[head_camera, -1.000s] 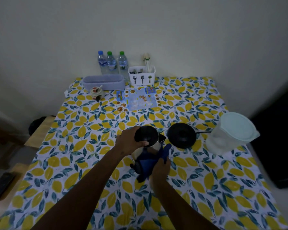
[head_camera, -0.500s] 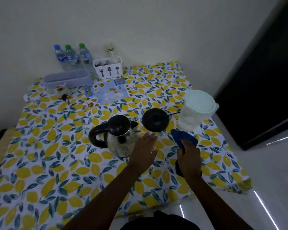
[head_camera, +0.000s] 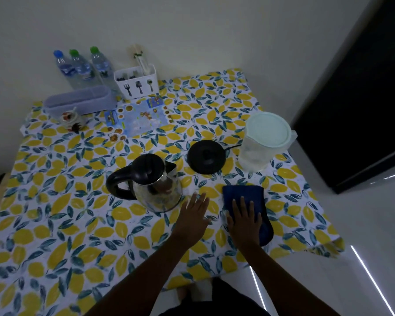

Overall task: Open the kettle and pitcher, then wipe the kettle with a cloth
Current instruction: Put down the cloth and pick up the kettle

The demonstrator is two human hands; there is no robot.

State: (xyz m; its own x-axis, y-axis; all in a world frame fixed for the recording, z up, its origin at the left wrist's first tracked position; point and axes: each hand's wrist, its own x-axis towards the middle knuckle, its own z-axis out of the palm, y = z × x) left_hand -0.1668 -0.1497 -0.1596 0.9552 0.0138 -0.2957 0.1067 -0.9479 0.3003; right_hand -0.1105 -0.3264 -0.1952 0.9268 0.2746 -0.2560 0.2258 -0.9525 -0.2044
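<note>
The kettle (head_camera: 156,182) stands upright on the tabletop (head_camera: 55,224), just ahead and to the left of the left hand (head_camera: 193,221), its black handle (head_camera: 116,184) on the side away from that grip and its black lid apparently down. Its steel body looks stiff, smooth and likely slippery, so I would take it by the handle and steady the wall only lightly; how heavy it is depends on water I cannot see. The left hand lies flat with fingers spread, holding nothing. Beside it, the right hand (head_camera: 244,221) presses flat, fingers apart, on the blue cloth (head_camera: 243,196), which lies on the tabletop; soft and limp, it should be gathered into the palm before wiping. Beyond the cloth sits the black kettle base (head_camera: 206,156), and farther to the right the clear pitcher (head_camera: 263,142), its pale lid seated. That plastic likely feels light, and the lid rim is the place to pull.
</note>
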